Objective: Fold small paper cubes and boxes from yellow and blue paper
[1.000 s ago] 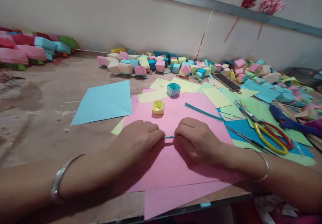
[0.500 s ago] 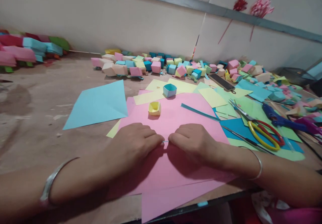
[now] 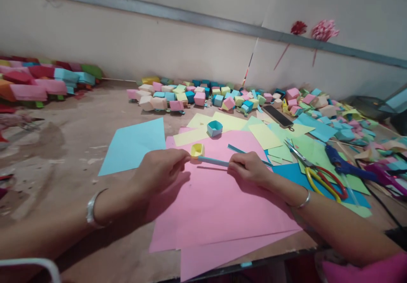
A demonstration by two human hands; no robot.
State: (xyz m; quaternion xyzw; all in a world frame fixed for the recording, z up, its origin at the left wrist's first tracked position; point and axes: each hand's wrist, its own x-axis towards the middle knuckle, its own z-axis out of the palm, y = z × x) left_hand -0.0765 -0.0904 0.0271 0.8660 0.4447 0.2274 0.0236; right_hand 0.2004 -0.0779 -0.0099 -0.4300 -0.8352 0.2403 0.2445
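A narrow blue paper strip (image 3: 213, 161) is stretched between my two hands, just over the pink paper sheets (image 3: 219, 215). My left hand (image 3: 165, 164) is closed near its left end, the fingertips pinched together. Around the right end, the fingers of my right hand (image 3: 249, 166) are closed. Right behind the strip sits a small yellow paper box (image 3: 197, 150), open at the top. A similar blue paper box (image 3: 214, 128) stands farther back. Another blue strip (image 3: 237, 149) lies on the pink paper, partly hidden behind my right hand.
Scissors (image 3: 313, 170) with red and yellow handles lie at right, beside a blue glue gun (image 3: 348, 164). A phone (image 3: 278, 116) rests behind them. Many folded paper blocks (image 3: 199, 99) line the wall. A light blue sheet (image 3: 135, 147) lies left on the table (image 3: 76, 147).
My hands have moved apart and a little forward, so a longer stretch of the blue strip shows between them. The camera view has tilted slightly upward.
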